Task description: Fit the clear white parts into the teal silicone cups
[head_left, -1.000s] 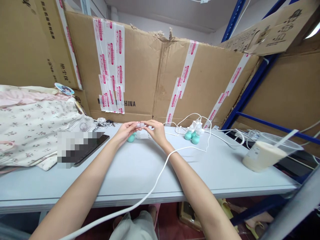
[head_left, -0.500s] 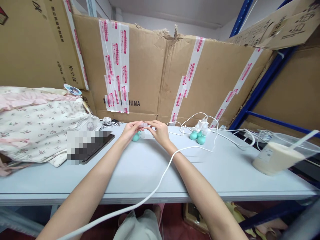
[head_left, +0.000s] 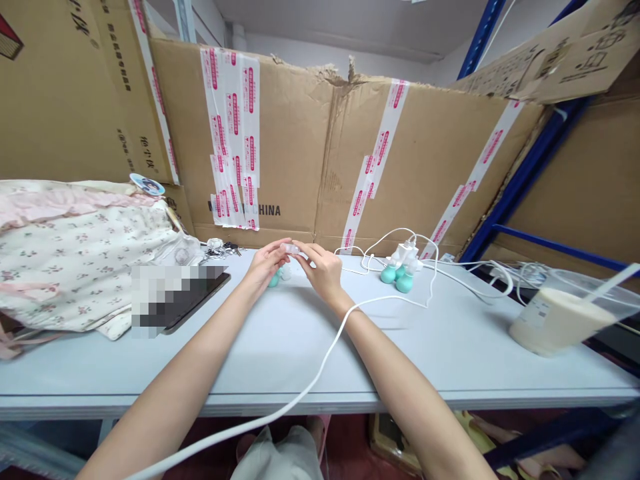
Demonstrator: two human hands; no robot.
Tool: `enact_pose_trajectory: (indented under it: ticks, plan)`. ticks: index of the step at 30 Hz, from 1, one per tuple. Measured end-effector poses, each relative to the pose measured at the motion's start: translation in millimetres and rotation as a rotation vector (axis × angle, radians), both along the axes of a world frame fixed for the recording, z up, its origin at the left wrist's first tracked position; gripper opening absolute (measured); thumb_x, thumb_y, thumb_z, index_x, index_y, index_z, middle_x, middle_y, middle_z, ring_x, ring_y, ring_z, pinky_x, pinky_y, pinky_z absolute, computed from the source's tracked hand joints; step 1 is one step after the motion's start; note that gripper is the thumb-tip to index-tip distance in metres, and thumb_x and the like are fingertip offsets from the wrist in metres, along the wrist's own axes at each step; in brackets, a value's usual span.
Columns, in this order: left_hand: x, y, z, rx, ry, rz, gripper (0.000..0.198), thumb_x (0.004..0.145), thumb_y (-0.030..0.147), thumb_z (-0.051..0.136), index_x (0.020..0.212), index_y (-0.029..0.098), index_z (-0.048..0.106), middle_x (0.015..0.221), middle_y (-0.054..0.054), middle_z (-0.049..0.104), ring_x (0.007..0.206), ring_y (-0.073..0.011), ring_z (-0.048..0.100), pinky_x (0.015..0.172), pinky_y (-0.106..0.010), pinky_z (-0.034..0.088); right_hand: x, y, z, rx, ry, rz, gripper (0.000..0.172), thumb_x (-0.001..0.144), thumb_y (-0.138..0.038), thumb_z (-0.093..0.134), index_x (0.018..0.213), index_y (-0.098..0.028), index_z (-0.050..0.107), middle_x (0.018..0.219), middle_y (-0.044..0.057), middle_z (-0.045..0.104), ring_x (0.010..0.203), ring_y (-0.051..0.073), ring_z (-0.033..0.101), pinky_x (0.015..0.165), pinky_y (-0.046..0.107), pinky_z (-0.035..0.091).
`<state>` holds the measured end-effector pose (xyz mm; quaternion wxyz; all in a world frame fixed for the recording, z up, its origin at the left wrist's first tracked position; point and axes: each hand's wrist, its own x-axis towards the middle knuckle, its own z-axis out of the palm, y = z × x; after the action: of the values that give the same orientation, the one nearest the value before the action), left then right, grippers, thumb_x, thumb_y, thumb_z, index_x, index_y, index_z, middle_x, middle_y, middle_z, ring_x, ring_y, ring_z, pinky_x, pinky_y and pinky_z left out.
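Above the back of the table, my left hand (head_left: 264,268) and my right hand (head_left: 323,269) meet, fingertips closed from both sides on a small translucent whitish piece (head_left: 291,249). Its exact kind is too small to make out, and fingers cover its ends. Just below, partly hidden behind my left hand, a mint-green round object (head_left: 274,279) rests on the table with a clear piece (head_left: 286,273) beside it. Further right stands a group of mint-green rounded bottles (head_left: 404,283) with clear and white tops.
A white cable (head_left: 320,369) runs over my right forearm and across the table. At left lie a floral cloth bag (head_left: 90,267) and a dark tablet (head_left: 200,300). A drink cup (head_left: 555,320) with a straw stands right. Cardboard (head_left: 285,147) walls the back.
My hands stay together on the small whitish piece, with the fingers shifted slightly. The whole view has tipped a little, so things sit slightly lower.
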<state>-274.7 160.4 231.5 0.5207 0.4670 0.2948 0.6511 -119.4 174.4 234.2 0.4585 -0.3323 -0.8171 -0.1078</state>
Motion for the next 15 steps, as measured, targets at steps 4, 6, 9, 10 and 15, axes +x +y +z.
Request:
enact_pose_trajectory:
  ticks: [4, 6, 9, 10, 15]
  plan:
    - [2.1, 3.4, -4.9, -0.053, 0.040, 0.059, 0.047, 0.053, 0.044, 0.077, 0.085, 0.013, 0.065, 0.075, -0.003, 0.062, 0.069, -0.0079, 0.056, 0.063, -0.017, 0.040, -1.0, -2.4, 1.8, 0.046, -0.078, -0.068, 0.037, 0.093, -0.043, 0.035, 0.119, -0.027, 0.057, 0.101, 0.001, 0.065, 0.078, 0.013, 0.057, 0.063, 0.029, 0.030]
    - [1.5, 2.7, -3.8, -0.053, 0.066, 0.133, 0.046, 0.056, 0.042, 0.076, 0.090, 0.014, 0.064, 0.082, -0.004, 0.063, 0.074, -0.0091, 0.057, 0.064, -0.017, 0.039, -0.6, -0.8, 3.1, 0.035, -0.154, -0.023, 0.038, 0.094, -0.041, 0.034, 0.125, -0.027, 0.052, 0.109, 0.001, 0.062, 0.082, 0.012, 0.058, 0.065, 0.028, 0.032]
    - [-0.5, -0.9, 2.5, -0.033, 0.048, 0.146, 0.049, 0.064, 0.042, 0.071, 0.105, 0.017, 0.060, 0.100, -0.006, 0.063, 0.087, -0.0118, 0.059, 0.070, -0.018, 0.041, 3.0, 4.6, 6.1, 0.010, -0.206, 0.016, 0.038, 0.094, -0.037, 0.035, 0.128, -0.025, 0.047, 0.123, 0.001, 0.054, 0.096, 0.012, 0.056, 0.072, 0.025, 0.037]
    - [-1.4, -2.1, 5.1, -0.032, 0.047, 0.151, 0.051, 0.065, 0.042, 0.070, 0.109, 0.017, 0.059, 0.102, -0.007, 0.062, 0.086, -0.0118, 0.059, 0.069, -0.018, 0.041, 5.3, 7.1, 7.1, -0.004, -0.202, -0.017, 0.036, 0.094, -0.036, 0.037, 0.126, -0.024, 0.049, 0.124, 0.002, 0.053, 0.098, 0.013, 0.055, 0.073, 0.024, 0.038]
    - [-5.3, -0.1, 10.3, -0.014, 0.103, 0.248, 0.054, 0.069, 0.038, 0.062, 0.116, 0.012, 0.054, 0.075, -0.001, 0.055, 0.059, -0.0061, 0.046, 0.055, -0.017, 0.036, 21.3, 23.6, 5.6, -0.242, -0.302, -0.308, 0.029, 0.086, -0.043, 0.050, 0.101, -0.022, 0.064, 0.109, 0.006, 0.057, 0.094, 0.020, 0.056, 0.068, 0.029, 0.040]
